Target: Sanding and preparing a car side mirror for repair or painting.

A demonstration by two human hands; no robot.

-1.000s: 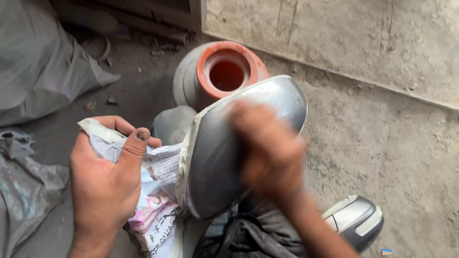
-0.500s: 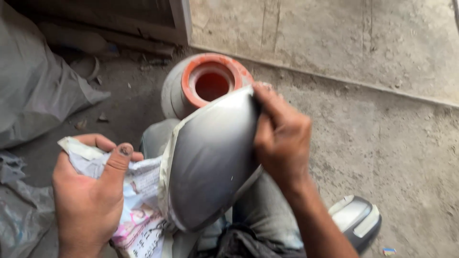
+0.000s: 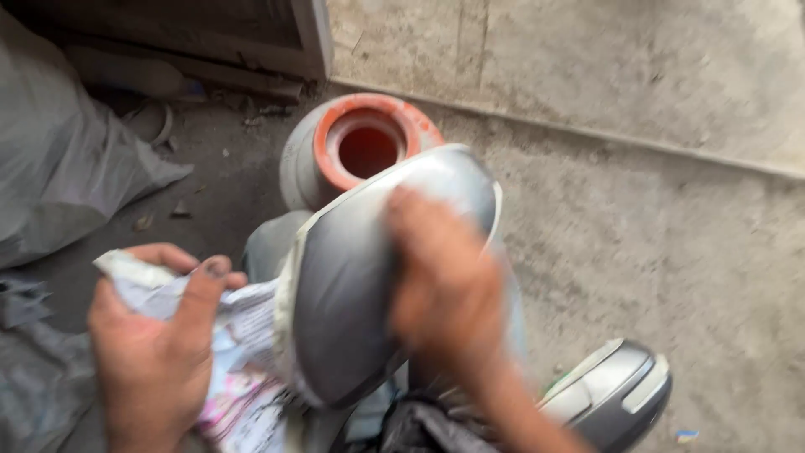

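A curved grey metal panel with a smooth, dull sheen and a pale rim (image 3: 352, 310) stands tilted on the person's lap, its rounded top end towards the concrete floor (image 3: 671, 235). The right hand (image 3: 444, 285) lies pressed on the panel's face, blurred, so whether it clutches anything I cannot tell. The left hand (image 3: 159, 352) is closed round a crumpled sheet of printed newspaper (image 3: 239, 361), thumb on top, and the paper touches the panel's left edge. Just behind the panel's top stands a round grey canister with an orange-red rim (image 3: 369, 147), open at the mouth; its inside looks reddish, and any contents are too dim to tell. A second grey curved panel with a dark edge (image 3: 616, 394) lies on the floor near the person's right forearm. Grey plastic sheeting (image 3: 67, 168) is heaped at the left
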